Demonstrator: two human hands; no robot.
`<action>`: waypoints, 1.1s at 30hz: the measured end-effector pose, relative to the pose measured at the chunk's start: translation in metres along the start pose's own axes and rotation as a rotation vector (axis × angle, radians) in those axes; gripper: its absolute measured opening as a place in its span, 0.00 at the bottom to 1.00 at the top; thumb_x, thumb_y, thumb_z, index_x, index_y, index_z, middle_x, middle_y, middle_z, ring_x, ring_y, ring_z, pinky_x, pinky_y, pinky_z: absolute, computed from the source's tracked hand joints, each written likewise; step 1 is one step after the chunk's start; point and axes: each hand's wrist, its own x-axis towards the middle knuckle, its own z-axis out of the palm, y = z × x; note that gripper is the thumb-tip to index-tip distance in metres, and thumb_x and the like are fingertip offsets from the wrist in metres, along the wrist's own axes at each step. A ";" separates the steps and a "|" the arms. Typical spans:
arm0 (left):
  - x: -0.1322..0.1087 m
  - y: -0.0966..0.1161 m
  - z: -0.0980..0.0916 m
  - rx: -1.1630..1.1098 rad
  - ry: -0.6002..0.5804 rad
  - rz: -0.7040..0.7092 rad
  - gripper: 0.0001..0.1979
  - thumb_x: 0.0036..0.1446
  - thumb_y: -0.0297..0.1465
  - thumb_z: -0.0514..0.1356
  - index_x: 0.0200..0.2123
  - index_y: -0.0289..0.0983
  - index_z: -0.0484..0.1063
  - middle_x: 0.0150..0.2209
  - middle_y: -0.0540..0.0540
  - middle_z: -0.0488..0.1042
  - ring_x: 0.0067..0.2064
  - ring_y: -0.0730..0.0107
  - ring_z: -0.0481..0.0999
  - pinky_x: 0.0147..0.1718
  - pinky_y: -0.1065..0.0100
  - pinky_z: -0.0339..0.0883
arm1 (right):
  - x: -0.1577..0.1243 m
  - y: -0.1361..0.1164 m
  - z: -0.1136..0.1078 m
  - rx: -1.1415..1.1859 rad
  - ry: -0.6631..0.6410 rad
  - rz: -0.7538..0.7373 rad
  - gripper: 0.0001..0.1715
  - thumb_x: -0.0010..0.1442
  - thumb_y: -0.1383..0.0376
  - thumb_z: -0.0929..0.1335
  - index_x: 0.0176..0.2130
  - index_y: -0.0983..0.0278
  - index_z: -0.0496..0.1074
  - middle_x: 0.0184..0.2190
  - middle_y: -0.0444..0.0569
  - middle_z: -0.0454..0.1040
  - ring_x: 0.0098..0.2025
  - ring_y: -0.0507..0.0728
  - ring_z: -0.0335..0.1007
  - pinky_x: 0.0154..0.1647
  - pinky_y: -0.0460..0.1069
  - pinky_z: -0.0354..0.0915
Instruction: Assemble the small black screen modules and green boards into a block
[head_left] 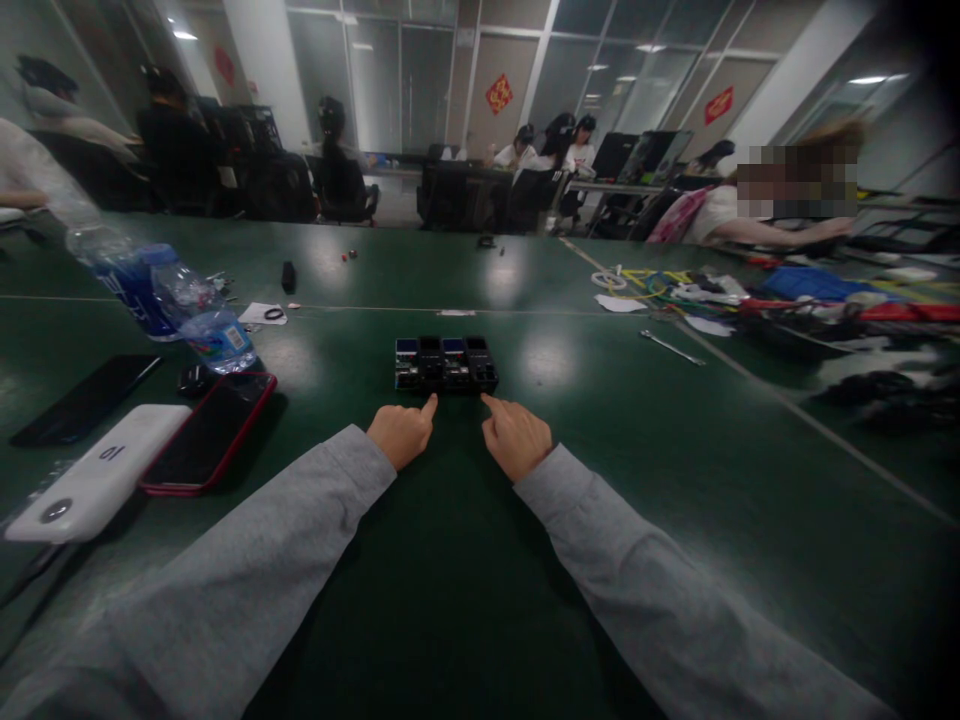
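Observation:
A row of small dark electronic modules (pixel 445 363) lies side by side on the green table (pixel 465 560), straight ahead of me. My left hand (pixel 402 432) rests just in front of the row's left end, curled, with the index finger pointing at it. My right hand (pixel 514 436) mirrors it near the right end, also curled with the index finger stretched toward the modules. Neither fingertip clearly touches the row, and neither hand holds anything. Both arms wear grey sleeves.
At the left lie a red-cased phone (pixel 210 432), a white power bank (pixel 96 472), a black phone (pixel 86 398) and two water bottles (pixel 201 322). Cables and tools (pixel 675 290) clutter the right side. A person leans on the table at the far right; others sit at the back.

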 end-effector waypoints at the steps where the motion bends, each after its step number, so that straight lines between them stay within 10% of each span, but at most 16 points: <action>1: 0.000 0.000 0.000 0.001 0.002 0.000 0.24 0.64 0.31 0.45 0.62 0.32 0.55 0.32 0.39 0.78 0.31 0.61 0.78 0.28 0.65 0.67 | 0.000 0.000 0.000 0.000 0.000 0.001 0.23 0.61 0.70 0.60 0.56 0.66 0.65 0.42 0.49 0.74 0.42 0.56 0.69 0.39 0.47 0.62; 33: 0.001 0.000 0.002 -0.016 -0.023 0.010 0.24 0.65 0.33 0.44 0.62 0.32 0.56 0.32 0.39 0.78 0.31 0.61 0.78 0.27 0.66 0.66 | -0.001 -0.001 0.001 -0.001 -0.007 0.003 0.23 0.61 0.70 0.60 0.56 0.66 0.65 0.42 0.50 0.74 0.43 0.56 0.69 0.41 0.47 0.63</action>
